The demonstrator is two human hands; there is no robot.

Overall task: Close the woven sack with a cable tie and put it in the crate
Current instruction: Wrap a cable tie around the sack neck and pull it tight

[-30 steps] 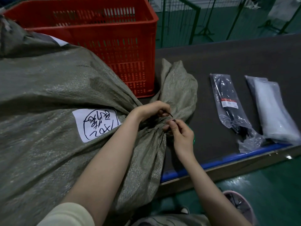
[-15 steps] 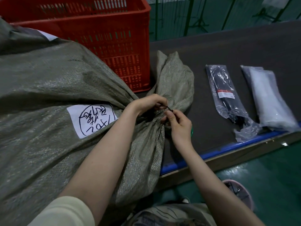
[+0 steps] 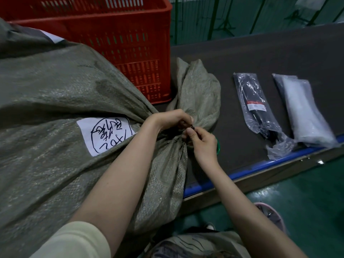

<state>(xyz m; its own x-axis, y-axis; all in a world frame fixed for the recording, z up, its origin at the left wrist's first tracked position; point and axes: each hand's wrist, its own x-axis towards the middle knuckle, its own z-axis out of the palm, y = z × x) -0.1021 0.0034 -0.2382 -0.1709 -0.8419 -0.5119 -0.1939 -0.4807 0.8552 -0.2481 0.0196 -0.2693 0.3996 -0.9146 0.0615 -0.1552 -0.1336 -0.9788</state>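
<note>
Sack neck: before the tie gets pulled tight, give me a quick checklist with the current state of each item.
1. Neck of the woven sack gathered into a bunch: ok, the cloth is cinched under both hands.
2. Left hand holding the gather: ok.
3. Right hand pinching the black cable tie: ok, a small dark end shows between the fingertips.
4. Tie tail threaded through its head: cannot tell, fingers hide it.
5. Tie looped fully round the neck: cannot tell.
6. Red crate ready behind the sack: top open; inside cannot tell.
</note>
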